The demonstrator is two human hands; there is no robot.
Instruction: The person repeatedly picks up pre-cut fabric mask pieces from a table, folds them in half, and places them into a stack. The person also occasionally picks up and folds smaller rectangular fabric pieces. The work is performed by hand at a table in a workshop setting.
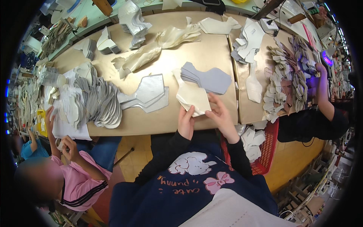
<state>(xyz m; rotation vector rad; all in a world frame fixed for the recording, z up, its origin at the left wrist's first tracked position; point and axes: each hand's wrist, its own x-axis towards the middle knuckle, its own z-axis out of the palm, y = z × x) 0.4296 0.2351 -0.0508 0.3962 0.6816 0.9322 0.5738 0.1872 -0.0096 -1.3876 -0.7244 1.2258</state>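
1 cream, narrow-necked cut piece [194,96] was held by its lower end over the front part of a tan-covered worktable [211,49], with its neck directed toward the rear. The left hand [186,122] was nearly closed, with the thumb and fingers pinching the lower left edge of the piece. The right hand [224,118] was partly closed at the lower right corner, with the thumb over the near face and the index finger extended along the right edge; the remaining fingers were partly hidden. A fanned stack of blue-grey cut pieces [216,80] lay just behind and to the right of the held piece. Silver-grey cut pieces [150,90] of similar outline lay to the left, beside a large fanned row of grey cut pieces [101,102]. Behind these, a long overlapping run of cream sheets [141,58] extended diagonally across the table. A white-and-grey stack [132,19] stood near the rear edge. On the right table section, 1 pale cut piece [254,87] lay in front of a white stack [250,39]. Below the table edge, a red basket [269,149] contained white cut pieces [252,143]. A co-worker in a pink shirt [85,176] was positioned at the left.
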